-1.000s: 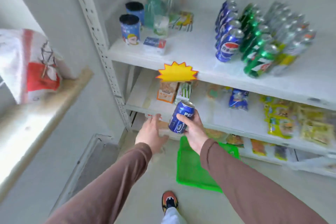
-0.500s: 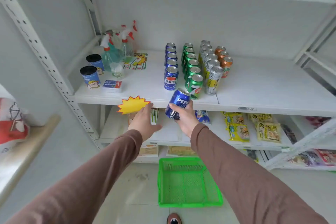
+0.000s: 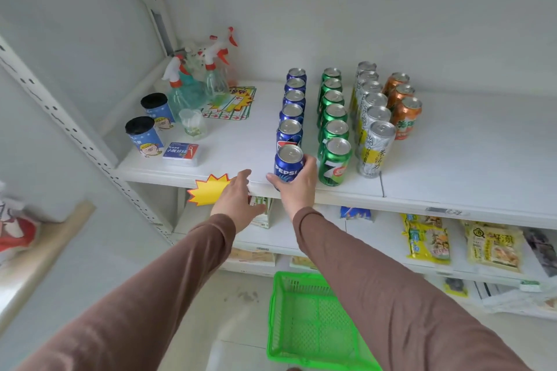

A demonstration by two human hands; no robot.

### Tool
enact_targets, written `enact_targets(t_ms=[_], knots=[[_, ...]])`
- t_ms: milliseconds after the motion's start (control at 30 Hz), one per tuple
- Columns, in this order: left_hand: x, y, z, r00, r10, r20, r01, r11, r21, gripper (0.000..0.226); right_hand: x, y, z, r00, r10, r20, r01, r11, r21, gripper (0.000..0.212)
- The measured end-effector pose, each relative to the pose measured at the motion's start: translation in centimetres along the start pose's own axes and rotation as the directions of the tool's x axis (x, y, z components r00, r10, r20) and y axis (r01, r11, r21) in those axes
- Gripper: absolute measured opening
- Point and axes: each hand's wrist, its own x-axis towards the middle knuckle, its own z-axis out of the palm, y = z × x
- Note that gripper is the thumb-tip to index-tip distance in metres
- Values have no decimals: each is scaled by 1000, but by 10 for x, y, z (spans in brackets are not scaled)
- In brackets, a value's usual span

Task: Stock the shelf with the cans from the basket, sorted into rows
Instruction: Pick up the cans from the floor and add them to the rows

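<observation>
**Item: blue Pepsi can, front of the blue row, in hand**

Grip: right hand (image 3: 297, 187) wrapped round the lower half of the Pepsi can (image 3: 288, 163), thumb on the left side, fingers (image 3: 310, 161) curled round the right. Holding firmly, by the look of it.

Position: can stands at the near end of the blue row (image 3: 293, 105), touching or just short of the can behind it; which, I cannot tell. Its base is hidden by the hand, close to the front edge of the shelf (image 3: 452, 184).

Orientation: upright, long axis vertical, lid up, label facing near.

Left hand (image 3: 238, 196): fingers extended, holding nothing, at the shelf lip beside the yellow starburst tag (image 3: 208, 190).

Neighbours: green row (image 3: 333, 117) just right of the blue, its front 7UP can (image 3: 335, 161) near the right hand's fingers; then silver row (image 3: 372, 111), then orange row (image 3: 402, 102) of 3.

Source: green basket (image 3: 313, 322) on the floor below, no cans visible in it.

Risks, as judged:
- Base partly over the shelf edge on release; the can would tip off toward the basket.
- Fingers withdrawing rightward could knock the 7UP can, toppling its row.
- A push inward could shunt the 5 blue cans behind out of line.
</observation>
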Motion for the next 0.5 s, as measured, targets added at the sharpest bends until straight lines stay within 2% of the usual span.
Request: enact_targets(t_ms=[233,367,500], knots=[[19,-3,4,1000,21,20,-21,1000,15,87,13,2,13,997,1,-78,-9,994,-105,94],[26,-4,9,999,41,34,-41,999,11,85,9,19,4,998,54,30,-53,998,-20,99],[28,-7,13,997,60,45,-60,998,4,85,2,33,-8,994,10,112,-3,998,-65,91]])
